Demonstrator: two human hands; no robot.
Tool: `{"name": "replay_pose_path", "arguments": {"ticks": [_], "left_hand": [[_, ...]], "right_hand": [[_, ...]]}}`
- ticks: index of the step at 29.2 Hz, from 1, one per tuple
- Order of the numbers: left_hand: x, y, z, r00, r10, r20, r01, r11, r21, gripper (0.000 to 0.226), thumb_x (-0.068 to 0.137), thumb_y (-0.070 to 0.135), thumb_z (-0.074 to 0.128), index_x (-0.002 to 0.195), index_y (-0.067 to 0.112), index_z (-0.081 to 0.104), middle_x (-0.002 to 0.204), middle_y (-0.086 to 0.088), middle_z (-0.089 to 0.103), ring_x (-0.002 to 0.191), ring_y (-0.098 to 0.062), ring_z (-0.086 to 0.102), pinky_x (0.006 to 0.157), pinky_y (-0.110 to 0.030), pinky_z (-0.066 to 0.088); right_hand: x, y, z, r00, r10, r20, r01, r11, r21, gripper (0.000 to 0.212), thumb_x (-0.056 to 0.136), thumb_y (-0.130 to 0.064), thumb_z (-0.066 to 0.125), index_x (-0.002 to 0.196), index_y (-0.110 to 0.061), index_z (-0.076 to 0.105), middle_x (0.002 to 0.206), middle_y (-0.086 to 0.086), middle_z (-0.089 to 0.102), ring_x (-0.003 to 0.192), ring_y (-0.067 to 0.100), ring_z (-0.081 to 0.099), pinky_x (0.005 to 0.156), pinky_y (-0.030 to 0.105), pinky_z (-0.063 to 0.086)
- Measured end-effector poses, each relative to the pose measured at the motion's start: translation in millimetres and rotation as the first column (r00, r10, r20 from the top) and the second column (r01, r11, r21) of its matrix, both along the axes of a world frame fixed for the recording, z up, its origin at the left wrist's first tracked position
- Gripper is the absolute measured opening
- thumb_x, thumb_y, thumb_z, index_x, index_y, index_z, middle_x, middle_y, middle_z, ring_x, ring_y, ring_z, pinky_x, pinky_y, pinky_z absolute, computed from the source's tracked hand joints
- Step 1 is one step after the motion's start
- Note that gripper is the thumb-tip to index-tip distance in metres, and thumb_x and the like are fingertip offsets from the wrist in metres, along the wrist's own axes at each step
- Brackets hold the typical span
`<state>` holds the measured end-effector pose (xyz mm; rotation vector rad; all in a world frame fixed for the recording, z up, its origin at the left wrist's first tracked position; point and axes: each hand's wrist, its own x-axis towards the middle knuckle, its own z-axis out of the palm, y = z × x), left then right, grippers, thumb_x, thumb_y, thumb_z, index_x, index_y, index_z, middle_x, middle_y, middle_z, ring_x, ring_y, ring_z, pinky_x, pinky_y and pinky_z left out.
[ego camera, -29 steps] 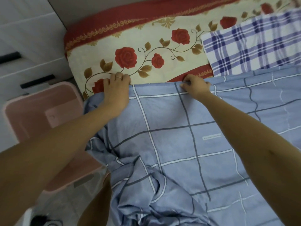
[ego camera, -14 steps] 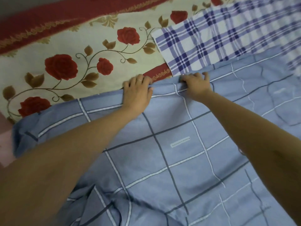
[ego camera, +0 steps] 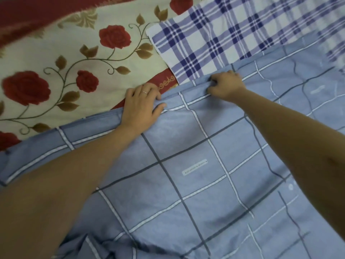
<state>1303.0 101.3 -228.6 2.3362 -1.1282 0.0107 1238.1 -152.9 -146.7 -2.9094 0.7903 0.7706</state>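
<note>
Blue checked sheet [ego camera: 186, 165] — top hem [ego camera: 89, 126] lower-left to upper-right, left hand [ego camera: 140, 107] and right hand [ego camera: 226, 86] gripping it.

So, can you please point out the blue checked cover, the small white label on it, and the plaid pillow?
blue checked cover [ego camera: 186, 146], head view, plain blue square between the arms.
white label [ego camera: 194, 167], head view, centre of the strip.
plaid pillow [ego camera: 214, 38], head view, middle of its top face.
</note>
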Motion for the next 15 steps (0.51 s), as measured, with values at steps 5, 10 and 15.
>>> {"name": "replay_pose_path", "arguments": {"ticks": [5,10,15], "left_hand": [[-2,0,1,0.999,0.037,-0.028,-0.037,0.999,0.031,0.029,0.090,0.034,0.044,0.084,0.008,0.056,0.098,-0.011,0.056,0.085,-0.029,0.054,0.075,-0.038,0.034],[-1,-4,4,0.993,0.104,-0.059,-0.102,0.994,0.040,0.029,0.093,0.026,0.035,0.086,0.006,0.055,0.090,-0.014,0.056,0.077,-0.032,0.053,0.070,-0.038,0.037],[-1,-5,4,0.978,0.185,-0.094,-0.181,0.982,0.052,0.014,0.092,0.020,0.047,0.084,0.010,0.051,0.084,-0.010,0.054,0.073,-0.029,0.050,0.069,-0.037,0.033]], "right_hand": [[2,-8,11,0.996,-0.092,0.005,0.090,0.983,0.160,0.036,0.096,-0.030,0.051,0.126,-0.011,0.054,0.124,0.018,0.058,0.120,0.036,0.046,0.106,0.041,0.032],[14,-9,9,0.988,-0.132,0.077,0.122,0.984,0.130,0.028,0.099,-0.027,0.045,0.120,-0.011,0.053,0.116,0.017,0.060,0.112,0.034,0.051,0.101,0.038,0.031],[24,-2,-1,0.978,-0.205,-0.033,0.208,0.971,0.117,0.028,0.095,-0.028,0.050,0.121,-0.018,0.049,0.130,0.020,0.047,0.124,0.037,0.039,0.105,0.041,0.029]]}}
